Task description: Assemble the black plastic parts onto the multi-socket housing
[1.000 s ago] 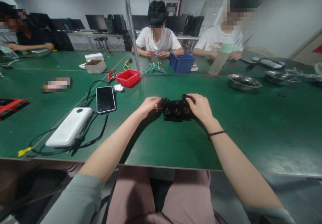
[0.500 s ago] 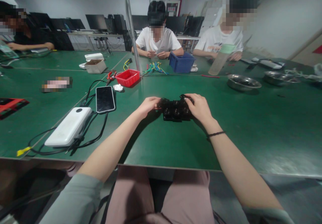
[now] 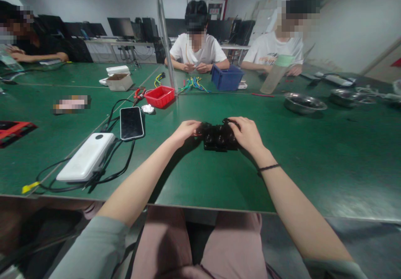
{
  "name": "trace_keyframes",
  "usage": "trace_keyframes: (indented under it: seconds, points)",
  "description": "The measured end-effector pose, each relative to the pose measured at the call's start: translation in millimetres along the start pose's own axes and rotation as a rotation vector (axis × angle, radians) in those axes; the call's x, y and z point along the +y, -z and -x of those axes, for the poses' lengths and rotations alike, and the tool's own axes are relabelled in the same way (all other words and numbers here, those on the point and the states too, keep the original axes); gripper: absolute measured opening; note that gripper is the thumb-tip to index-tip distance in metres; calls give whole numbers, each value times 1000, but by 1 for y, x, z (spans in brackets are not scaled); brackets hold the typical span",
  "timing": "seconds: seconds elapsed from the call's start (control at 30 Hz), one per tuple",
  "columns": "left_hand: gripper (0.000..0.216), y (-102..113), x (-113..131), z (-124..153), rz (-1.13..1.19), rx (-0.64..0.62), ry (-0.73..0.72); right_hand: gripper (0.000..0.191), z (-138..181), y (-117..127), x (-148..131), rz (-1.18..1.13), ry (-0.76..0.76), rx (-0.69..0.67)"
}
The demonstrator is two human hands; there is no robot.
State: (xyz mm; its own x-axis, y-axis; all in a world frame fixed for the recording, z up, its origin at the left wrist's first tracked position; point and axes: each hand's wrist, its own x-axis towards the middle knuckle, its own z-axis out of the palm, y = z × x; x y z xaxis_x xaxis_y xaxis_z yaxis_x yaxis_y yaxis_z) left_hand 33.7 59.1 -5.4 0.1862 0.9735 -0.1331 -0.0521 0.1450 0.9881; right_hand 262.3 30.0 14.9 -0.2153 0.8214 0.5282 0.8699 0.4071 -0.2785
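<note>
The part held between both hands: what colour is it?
Black, glossy, seen in the head view, on the green table.

Head-worn view, facing forward and down, table (image 3: 200,183) close

Very little differs across the second. The black knobbed block (image 3: 218,137) sits a touch farther from the near edge of the bench (image 3: 219,183) than a second ago, a slight shift and no more. The right hand (image 3: 246,135) has crept a little leftward over the block's right end, fingers covering slightly more of its far corner than before. The left hand (image 3: 185,130) shows almost no shift at the block's left end; its fingertips look marginally higher. Across the bench, the person in the white shirt (image 3: 197,49) appears nudged slightly right, which may only be the viewpoint turning.
</note>
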Motion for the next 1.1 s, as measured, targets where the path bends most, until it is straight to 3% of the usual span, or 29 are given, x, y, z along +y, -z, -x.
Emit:
trace_keyframes:
  seconds: [1.1]
  points:
    - [14,-2,4,5,18,-4,0,27,1,-2,-4,8,83,-25]
